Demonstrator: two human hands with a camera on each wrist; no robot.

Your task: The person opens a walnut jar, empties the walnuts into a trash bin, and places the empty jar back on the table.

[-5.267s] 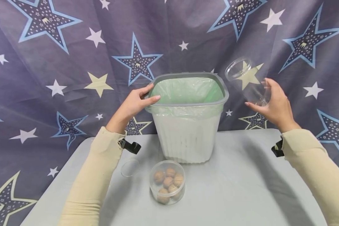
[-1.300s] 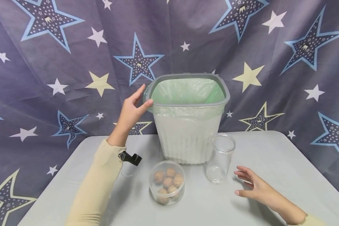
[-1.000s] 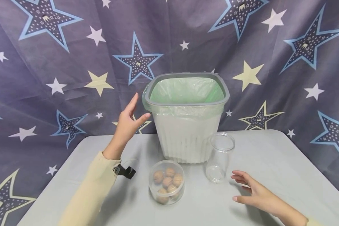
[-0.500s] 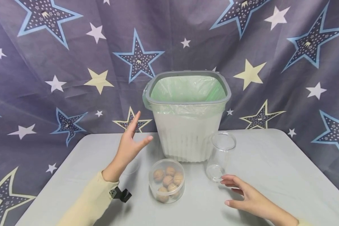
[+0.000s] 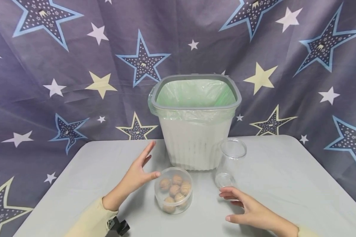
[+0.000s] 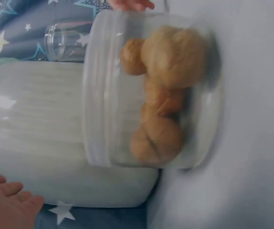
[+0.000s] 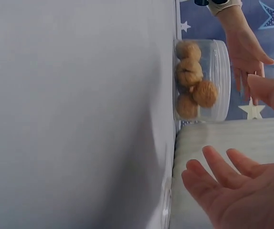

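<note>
A round clear plastic tub (image 5: 173,205) with several walnuts (image 5: 175,190) in it stands on the table, in front of the bin. My left hand (image 5: 136,176) hovers to the tub's left, fingers extended and thumb tip close to its rim. On the other side, my right hand (image 5: 252,212) is held with relaxed, parted fingers and nothing between them. Its fingertips overlap the base of a tall clear jar (image 5: 232,163) in the head view. In the left wrist view the walnut tub (image 6: 103,90) fills the middle; the right wrist view shows the tub (image 7: 218,57) beyond the right hand.
Behind the tub stands a white ribbed bin (image 5: 195,141) with a grey rim (image 5: 195,108) and a green liner (image 5: 195,93). The grey table (image 5: 284,171) ends at a dark curtain (image 5: 184,19) with stars.
The jar has gone from my right hand to the table, right of the bin. My left hand has left the bin's rim and lowered to the tub; my right hand has shifted left.
</note>
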